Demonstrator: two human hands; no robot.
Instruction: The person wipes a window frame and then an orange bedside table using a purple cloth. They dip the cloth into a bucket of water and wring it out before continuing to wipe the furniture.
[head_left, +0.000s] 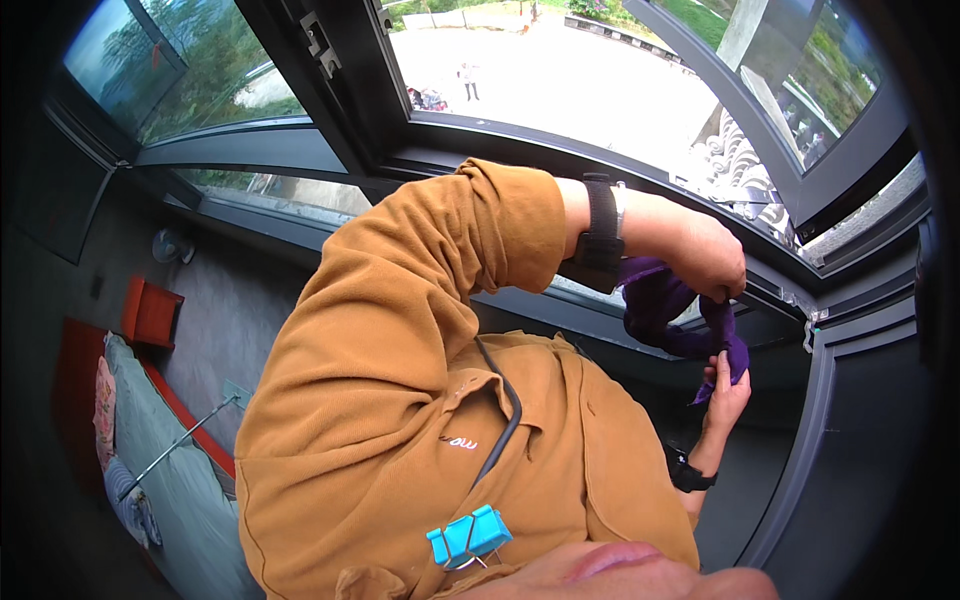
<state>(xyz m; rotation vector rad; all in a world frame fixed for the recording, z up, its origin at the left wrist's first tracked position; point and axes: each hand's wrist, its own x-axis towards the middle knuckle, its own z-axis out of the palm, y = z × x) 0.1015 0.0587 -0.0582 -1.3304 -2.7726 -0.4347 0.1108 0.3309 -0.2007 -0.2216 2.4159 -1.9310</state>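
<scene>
My left hand (712, 259) is at the upper right, its fingers closed on a purple cloth (660, 307). The cloth hangs below that hand in a bunched loop beside the lower part of the window frame. Lower down, my right hand (727, 386) pinches the other end of the cloth, the thumb lying on top. A small corner of cloth sticks out to the left of this hand. Both wrists wear black straps. Some fingers of both hands are hidden.
A dark window frame (517, 139) crosses the top, its casement (810, 169) swung out at right. Outside, a person (469, 81) stands on pale ground. Behind at left are a bed (157, 420), a flat mop (176, 446), a red cabinet (150, 313) and a fan (171, 246).
</scene>
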